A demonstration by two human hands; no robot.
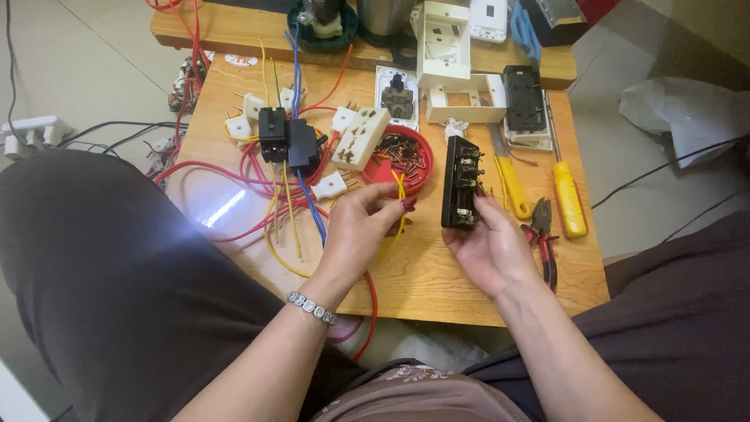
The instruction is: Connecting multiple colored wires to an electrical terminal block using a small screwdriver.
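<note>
1. Your left hand (361, 223) is raised, palm turned inward, thumb and fingertips (408, 204) pinched together in a closed grip.
2. Your right hand (488, 246) lies palm up, fingers curled in a holding grip.
3. Both forearms reach forward from your lap.

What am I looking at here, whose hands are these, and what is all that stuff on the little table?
This single picture comes from a camera worn on a person's head, looking down past their knees at a small wooden table. There is no machine: just two bare hands. The left hand, with a bracelet at the wrist, pinches a short yellow wire between its fingertips. The right hand holds a black switch module upright, its metal terminals facing the camera. On the table lie a tangle of red wires, a white socket, a red dish of small screws, two yellow-handled screwdrivers, red-handled pliers and white plastic frames.
</note>
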